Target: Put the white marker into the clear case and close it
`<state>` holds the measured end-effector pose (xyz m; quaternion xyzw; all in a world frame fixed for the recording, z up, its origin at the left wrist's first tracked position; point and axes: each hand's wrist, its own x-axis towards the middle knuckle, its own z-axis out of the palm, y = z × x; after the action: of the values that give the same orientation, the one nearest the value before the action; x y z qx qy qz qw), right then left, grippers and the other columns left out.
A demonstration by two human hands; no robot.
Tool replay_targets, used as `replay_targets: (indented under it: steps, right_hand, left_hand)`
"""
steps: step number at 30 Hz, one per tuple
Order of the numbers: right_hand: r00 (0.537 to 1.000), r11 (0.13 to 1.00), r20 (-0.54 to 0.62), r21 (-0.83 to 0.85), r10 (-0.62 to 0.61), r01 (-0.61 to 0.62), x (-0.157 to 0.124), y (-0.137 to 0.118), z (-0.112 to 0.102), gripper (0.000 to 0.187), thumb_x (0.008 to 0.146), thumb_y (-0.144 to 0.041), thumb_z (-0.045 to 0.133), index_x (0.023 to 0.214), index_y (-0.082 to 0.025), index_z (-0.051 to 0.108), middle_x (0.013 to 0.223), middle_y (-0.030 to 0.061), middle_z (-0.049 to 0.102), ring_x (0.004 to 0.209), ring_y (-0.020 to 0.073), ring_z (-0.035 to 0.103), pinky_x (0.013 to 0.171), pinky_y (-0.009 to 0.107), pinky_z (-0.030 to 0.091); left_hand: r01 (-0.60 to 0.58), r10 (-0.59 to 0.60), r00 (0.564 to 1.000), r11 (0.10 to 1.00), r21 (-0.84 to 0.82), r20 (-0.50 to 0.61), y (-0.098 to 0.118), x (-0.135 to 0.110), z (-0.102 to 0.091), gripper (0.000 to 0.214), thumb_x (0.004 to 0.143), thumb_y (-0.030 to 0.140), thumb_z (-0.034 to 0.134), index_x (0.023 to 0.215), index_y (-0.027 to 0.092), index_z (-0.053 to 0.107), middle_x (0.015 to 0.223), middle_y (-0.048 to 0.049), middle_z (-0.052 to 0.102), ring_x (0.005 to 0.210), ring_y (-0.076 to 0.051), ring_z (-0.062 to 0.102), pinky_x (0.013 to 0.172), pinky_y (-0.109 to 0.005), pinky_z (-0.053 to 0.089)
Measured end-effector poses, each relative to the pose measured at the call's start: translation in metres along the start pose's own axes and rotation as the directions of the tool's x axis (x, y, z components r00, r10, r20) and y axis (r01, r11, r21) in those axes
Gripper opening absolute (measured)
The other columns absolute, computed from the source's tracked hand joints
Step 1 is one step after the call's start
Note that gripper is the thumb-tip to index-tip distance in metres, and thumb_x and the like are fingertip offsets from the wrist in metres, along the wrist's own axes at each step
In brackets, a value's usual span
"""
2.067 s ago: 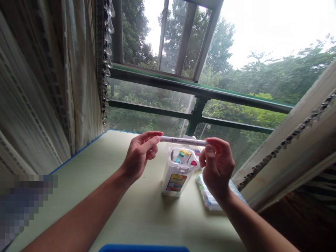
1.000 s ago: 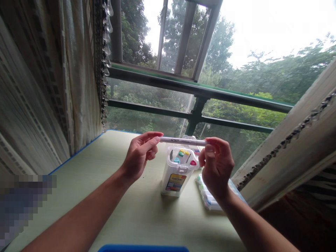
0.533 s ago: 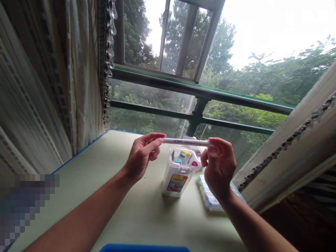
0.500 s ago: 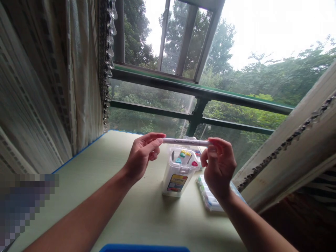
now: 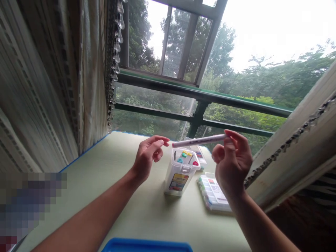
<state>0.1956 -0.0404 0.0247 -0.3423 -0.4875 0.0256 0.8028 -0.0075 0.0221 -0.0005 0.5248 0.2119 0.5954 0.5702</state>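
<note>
My right hand (image 5: 233,157) grips a slim white marker (image 5: 196,141) by its right end, between thumb and fingers. The marker is nearly level, its right end a little higher, with dark print on the barrel and a pinkish left end. Just short of that end is my left hand (image 5: 147,154), thumb and forefinger pinched together with nothing visible in them. Below the marker stands a clear plastic marker box (image 5: 170,176) with a yellow and dark label. Inside it show several coloured marker ends, yellow, green, blue and red.
A flat clear case (image 5: 214,196) of markers lies right of the box, partly behind my right forearm. A blue-edged object (image 5: 147,245) sits at the pale green table's (image 5: 126,217) near edge. Curtains (image 5: 91,87) hang beside the window behind.
My left hand has let go of the marker's left end. My right hand has moved right and slightly up with the marker, tilting it. The view has shifted slightly.
</note>
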Motion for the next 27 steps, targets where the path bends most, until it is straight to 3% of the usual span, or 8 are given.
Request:
replay_targets:
  steps: [7,11,16,21,24,27]
  right_hand:
    - [0.976,0.977,-0.049,-0.032,-0.213,0.211,0.053,-0.019,0.006,0.015,0.091,-0.023,0.070,0.102,-0.024,0.079,0.073,0.0018,0.069,0.038,0.0094,0.045,0.033,0.027,0.026]
    - [0.908,0.915,-0.116,-0.040,-0.403,0.401,0.089,-0.043,0.020,0.028,0.089,-0.007,0.064,0.094,-0.026,0.084,0.071,0.0008,0.064,0.037,0.0079,0.044,0.034,0.027,0.025]
    - [0.892,0.901,-0.148,0.002,-0.428,0.433,0.099,-0.056,0.035,0.032,0.088,-0.001,0.058,0.093,-0.020,0.084,0.078,0.0013,0.065,0.038,0.0039,0.043,0.033,0.024,0.025]
    - [0.952,0.961,0.146,-0.024,-0.269,0.275,0.095,-0.036,0.039,0.018,0.091,-0.012,0.067,0.098,-0.018,0.082,0.059,-0.0020,0.060,0.037,0.0059,0.045,0.033,0.023,0.026]
    - [0.934,0.976,0.310,-0.067,-0.178,0.208,0.094,-0.025,0.039,0.011,0.091,-0.020,0.072,0.096,-0.019,0.081,0.059,-0.0039,0.060,0.037,0.0054,0.045,0.033,0.022,0.028]
    - [0.897,0.970,0.410,-0.099,-0.164,0.223,0.089,-0.024,0.042,0.011,0.090,-0.028,0.075,0.096,-0.021,0.080,0.061,-0.0048,0.061,0.037,0.0055,0.047,0.034,0.021,0.033]
  left_hand:
    - [0.011,-0.009,0.999,0.998,0.058,-0.031,-0.003,0.000,0.001,0.021,0.080,0.033,0.073,0.090,0.014,0.076,0.081,-0.0027,0.066,0.047,-0.005,0.041,0.045,-0.022,0.022]
    - [0.024,-0.023,1.000,0.997,0.075,-0.018,-0.002,-0.003,0.004,0.023,0.077,0.034,0.077,0.089,0.015,0.076,0.068,0.0015,0.058,0.048,-0.005,0.037,0.046,-0.023,0.023]
    - [0.036,-0.034,0.999,0.995,0.098,-0.024,-0.002,-0.005,0.005,0.023,0.078,0.035,0.077,0.089,0.015,0.076,0.056,0.0057,0.046,0.048,-0.006,0.035,0.047,-0.023,0.023]
    - [0.041,-0.041,0.999,0.995,0.089,-0.005,-0.002,-0.005,0.006,0.022,0.078,0.033,0.078,0.090,0.015,0.075,0.060,0.0051,0.049,0.049,-0.006,0.036,0.047,-0.023,0.023]
    - [0.044,-0.044,0.999,0.994,0.096,0.002,-0.002,-0.005,0.006,0.022,0.078,0.033,0.078,0.090,0.015,0.076,0.059,0.0052,0.048,0.048,-0.006,0.036,0.048,-0.023,0.024]
    - [0.041,-0.040,0.999,0.994,0.102,-0.005,-0.002,-0.005,0.006,0.022,0.079,0.034,0.078,0.090,0.015,0.076,0.057,0.0052,0.048,0.048,-0.006,0.036,0.048,-0.023,0.023]
